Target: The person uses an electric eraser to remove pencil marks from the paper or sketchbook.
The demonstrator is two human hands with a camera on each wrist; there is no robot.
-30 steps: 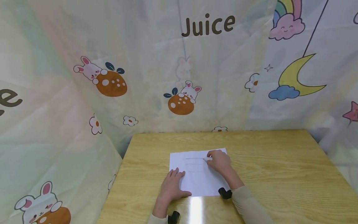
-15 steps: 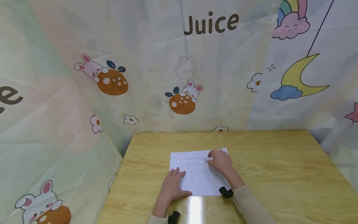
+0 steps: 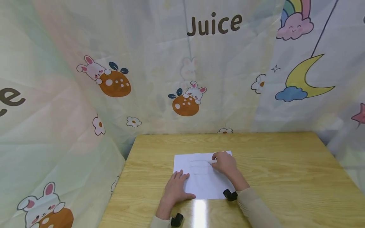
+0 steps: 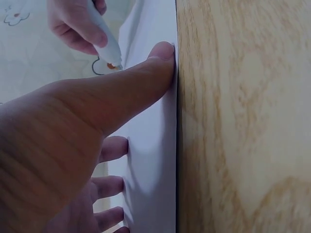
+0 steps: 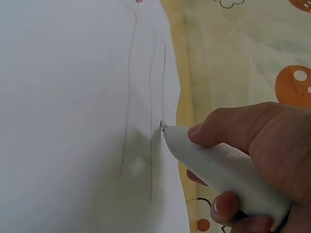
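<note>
Three thin grey lines [image 5: 151,116] run side by side across the rectangular sheet of white paper [image 3: 209,188], which lies on the pale yellow wood-grain table [image 3: 285,171] in front of you. Your two hands are well apart. Your right hand [image 3: 226,163] grips a smooth, rounded, white pen-like tool [image 5: 223,167], your fingers curled round its body, over the far right part of the paper. Its narrow tip [image 5: 164,127] is at the right end of the farthest line; I cannot tell how firmly it presses. Your left hand [image 3: 176,189] rests on the paper's near left part, fingers spread, its thumb [image 4: 143,75] by the near edge. A beige cloth sleeve [image 3: 255,205] covers your right forearm. Behind the table hangs a pale fabric backdrop [image 3: 145,72] printed with rabbits, orange fruits and a yellow crescent moon [image 3: 295,74].
</note>
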